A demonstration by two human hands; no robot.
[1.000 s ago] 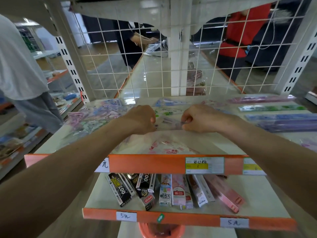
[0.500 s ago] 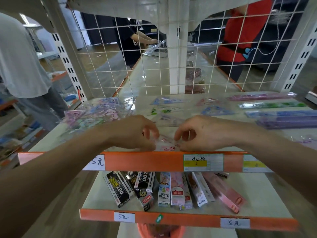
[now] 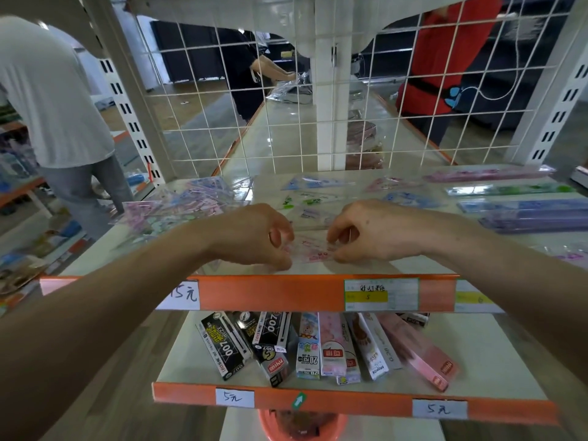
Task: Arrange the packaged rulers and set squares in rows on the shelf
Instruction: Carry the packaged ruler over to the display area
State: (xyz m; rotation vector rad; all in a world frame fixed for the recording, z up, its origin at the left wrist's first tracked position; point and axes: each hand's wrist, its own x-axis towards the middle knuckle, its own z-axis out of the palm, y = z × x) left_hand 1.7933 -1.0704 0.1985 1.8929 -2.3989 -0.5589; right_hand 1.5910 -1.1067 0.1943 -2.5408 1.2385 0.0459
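Pinching pink packet (image 3: 310, 249) ends, left hand (image 3: 254, 237), right hand (image 3: 366, 232) fingers curled; long axis left-right.

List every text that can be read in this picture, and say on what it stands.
"15元": handwritten tag on the upper shelf edge.
"5元": left tag and right tag on the lower shelf edge.
"007": black boxes.
"20": blue-and-white box.
"0.38": white box.
Too blurred: printed price label, packet.

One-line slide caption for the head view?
Left hand and right hand pinch a pink-printed packet near the shelf front; packaged rulers lie in rows at right, a loose pile at left.
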